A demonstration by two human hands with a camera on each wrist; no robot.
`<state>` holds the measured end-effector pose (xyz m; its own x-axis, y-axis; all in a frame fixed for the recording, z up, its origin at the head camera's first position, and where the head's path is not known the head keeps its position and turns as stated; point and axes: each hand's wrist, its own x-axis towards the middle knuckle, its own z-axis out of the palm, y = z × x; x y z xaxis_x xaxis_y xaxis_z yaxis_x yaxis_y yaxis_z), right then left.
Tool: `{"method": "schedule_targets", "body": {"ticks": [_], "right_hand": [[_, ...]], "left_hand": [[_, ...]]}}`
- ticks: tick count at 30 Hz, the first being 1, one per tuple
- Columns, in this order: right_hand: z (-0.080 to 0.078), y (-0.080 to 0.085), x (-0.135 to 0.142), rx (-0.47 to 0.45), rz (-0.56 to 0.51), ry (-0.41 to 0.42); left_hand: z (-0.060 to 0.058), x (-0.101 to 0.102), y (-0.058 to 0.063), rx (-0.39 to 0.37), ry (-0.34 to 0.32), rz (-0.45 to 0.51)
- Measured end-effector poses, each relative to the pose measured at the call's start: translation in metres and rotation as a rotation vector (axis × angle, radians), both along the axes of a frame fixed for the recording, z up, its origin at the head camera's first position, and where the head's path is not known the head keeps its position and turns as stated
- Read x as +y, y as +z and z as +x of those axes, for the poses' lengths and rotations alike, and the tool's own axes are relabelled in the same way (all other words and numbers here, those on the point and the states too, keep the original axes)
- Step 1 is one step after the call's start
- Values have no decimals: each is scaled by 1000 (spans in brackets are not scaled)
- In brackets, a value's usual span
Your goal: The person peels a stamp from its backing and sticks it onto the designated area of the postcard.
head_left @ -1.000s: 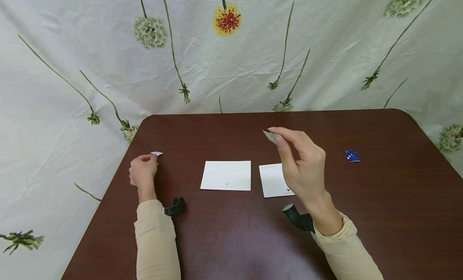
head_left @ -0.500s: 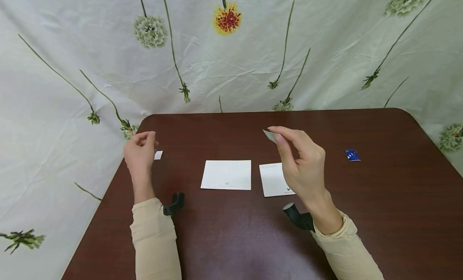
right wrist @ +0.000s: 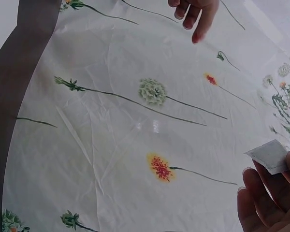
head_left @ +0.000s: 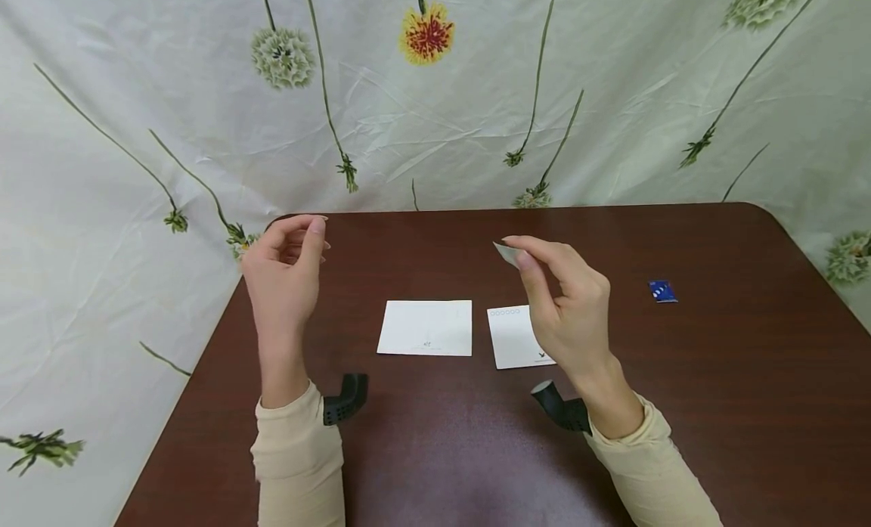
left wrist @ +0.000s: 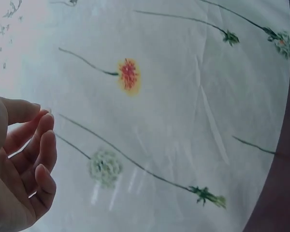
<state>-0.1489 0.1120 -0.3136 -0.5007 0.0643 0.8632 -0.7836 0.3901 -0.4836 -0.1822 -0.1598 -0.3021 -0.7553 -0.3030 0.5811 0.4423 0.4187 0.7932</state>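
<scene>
My right hand (head_left: 571,308) is raised above the table and pinches a small whitish stamp-like piece (head_left: 507,255) between thumb and index finger. In the right wrist view the stamp-like piece (right wrist: 270,157) shows a toothed edge and a plain pale face. The left hand (head_left: 282,281) is lifted at the table's far left corner, fingers loosely bent and the thumb tip near the index finger. Nothing shows between those fingers in the left wrist view, where the left hand (left wrist: 26,164) is at the left edge. A white card (head_left: 425,328) and a second card (head_left: 512,338), partly covered by the right hand, lie between the hands.
A small blue packet-like piece (head_left: 663,291) lies on the right of the brown table (head_left: 442,436). Behind the table hangs a white flower-print cloth (head_left: 422,119). Each wrist carries a black camera mount, such as the left mount (head_left: 345,398).
My left hand has let go of a small white piece on the table, risen, and moved forward and right; that piece is now hidden from view. The right hand has stayed almost still.
</scene>
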Motion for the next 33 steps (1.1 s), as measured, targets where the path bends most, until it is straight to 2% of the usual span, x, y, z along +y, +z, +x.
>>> {"method": "schedule_targets", "body": {"ticks": [3,12,18,22,25,28,33], "right_hand": [[0,0,0,-2,5,6],[-2,-3,-2,-2,16,-2],[-2,-3,-3,-3,24,13],[-1,-3,-5,-4,33,17],[-1,-4,-7,1,60,18],[0,-5,-8,18,99,27],[3,-7,-12,33,132,66]], "left_hand": [[6,9,5,30,-37,0],[17,34,9,36,-280,0],[26,51,9,14,-483,5],[34,62,10,-17,-602,-26],[40,68,11,-34,-652,-83],[44,72,13,-40,-673,-130],[46,76,13,-53,-691,-131]]}}
